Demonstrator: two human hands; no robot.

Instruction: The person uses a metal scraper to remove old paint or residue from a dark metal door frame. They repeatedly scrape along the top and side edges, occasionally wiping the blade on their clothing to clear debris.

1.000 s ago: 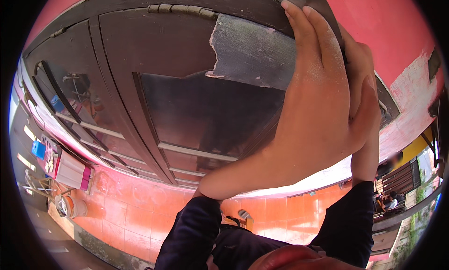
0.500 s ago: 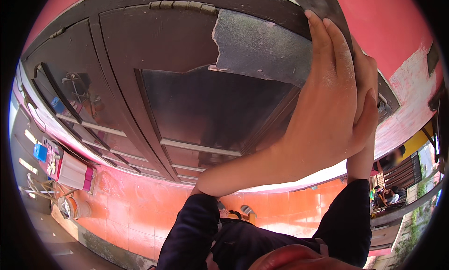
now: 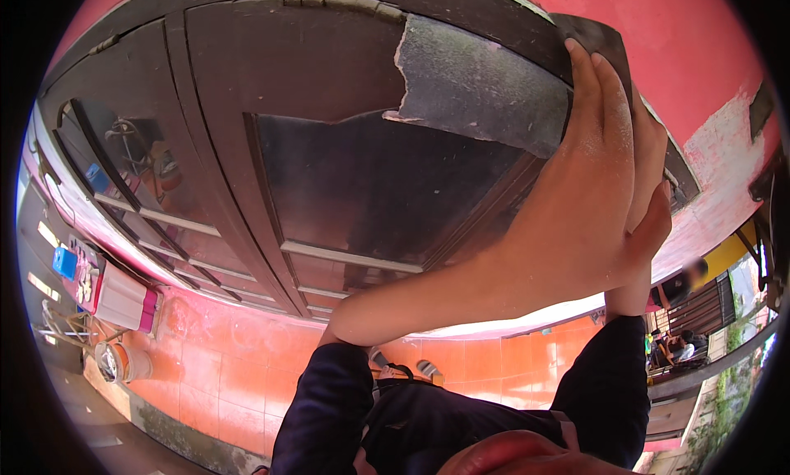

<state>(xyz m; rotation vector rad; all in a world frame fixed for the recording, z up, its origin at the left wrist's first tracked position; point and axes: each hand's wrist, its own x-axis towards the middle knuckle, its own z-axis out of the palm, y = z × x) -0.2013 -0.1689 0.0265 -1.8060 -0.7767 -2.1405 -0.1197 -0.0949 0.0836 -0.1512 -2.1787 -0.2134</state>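
**Contact Position, Upper Right**

The dark brown door (image 3: pixel 271 63) spans the upper left and centre, bordered at upper right by the dark casing (image 3: pixel 494 18) and the pink wall (image 3: pixel 683 47). Compared with one second ago, both hands are displaced rightward and downward along the casing, indicating (by judgement) a sliding pass. The left hand (image 3: pixel 580 195) lies flat, fingers extended; the right hand (image 3: pixel 650 150) sits behind it, its grip hidden. More of the torn-edged grey patch (image 3: pixel 477 84) shows, left of the hands. The dark sheet (image 3: pixel 594 32) is under the left fingertips.
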